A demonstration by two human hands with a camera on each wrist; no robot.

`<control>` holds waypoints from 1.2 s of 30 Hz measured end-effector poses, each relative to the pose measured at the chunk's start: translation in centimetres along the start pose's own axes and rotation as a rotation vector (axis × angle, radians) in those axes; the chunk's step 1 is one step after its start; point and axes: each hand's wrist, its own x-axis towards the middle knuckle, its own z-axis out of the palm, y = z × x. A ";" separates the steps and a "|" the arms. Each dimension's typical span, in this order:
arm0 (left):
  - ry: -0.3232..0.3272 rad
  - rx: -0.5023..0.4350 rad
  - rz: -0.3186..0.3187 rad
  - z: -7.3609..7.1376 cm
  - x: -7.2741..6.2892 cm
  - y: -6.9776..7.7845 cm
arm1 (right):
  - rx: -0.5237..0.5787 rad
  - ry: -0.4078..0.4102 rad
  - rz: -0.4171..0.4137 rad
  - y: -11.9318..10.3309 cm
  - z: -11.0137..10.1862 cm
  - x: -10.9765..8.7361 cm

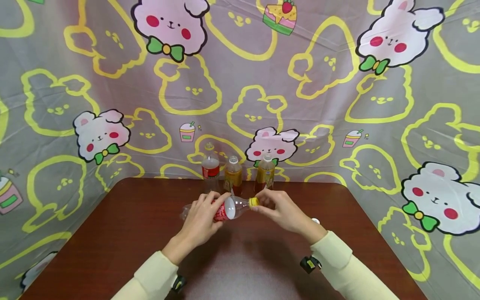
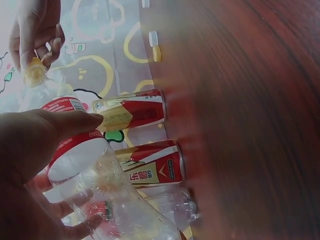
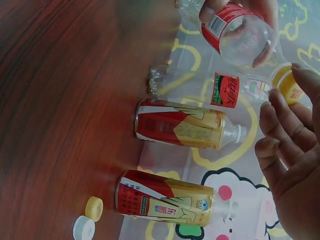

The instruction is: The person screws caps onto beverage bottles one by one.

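My left hand (image 1: 201, 213) grips a clear plastic bottle (image 1: 241, 205) around its red label, holding it tilted on its side above the table. The bottle's neck points to the right and wears a yellow cap (image 1: 253, 202). At that end my right hand (image 1: 283, 210) pinches the cap between thumb and index finger, its other fingers loosely bent, as the right wrist view shows. Through the bottle wall the inside looks empty. In the left wrist view the thumb (image 2: 82, 121) lies across the label.
Behind the hands stand an uncapped clear bottle (image 1: 211, 171) with a red label and two uncapped gold-and-red bottles (image 3: 180, 125) (image 3: 167, 199). A loose yellow cap (image 3: 94, 209) and a white cap (image 3: 84, 228) lie on the brown table (image 1: 112, 241). A patterned cloth (image 1: 326, 108) hangs around it.
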 end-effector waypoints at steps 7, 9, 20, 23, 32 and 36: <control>0.021 -0.007 0.046 0.1 -0.1 0.7 | -0.207 0.032 0.060 -0.3 0.7 0.0; 0.026 -0.005 0.060 0.2 -0.1 0.7 | -0.246 0.045 0.085 -0.3 0.9 -0.1; -0.002 -0.014 0.014 0.2 -0.1 -0.1 | -0.079 -0.020 -0.004 0.0 -0.2 -0.3; 0.002 -0.015 0.014 0.3 -0.2 -0.3 | -0.045 -0.035 -0.024 0.1 -0.2 -0.2; -0.011 -0.014 0.016 0.4 -0.2 -0.5 | 0.011 -0.026 -0.032 0.3 0.2 -0.2; -0.011 -0.014 0.022 0.3 -0.3 -0.3 | -0.041 -0.025 -0.002 0.3 0.6 -0.2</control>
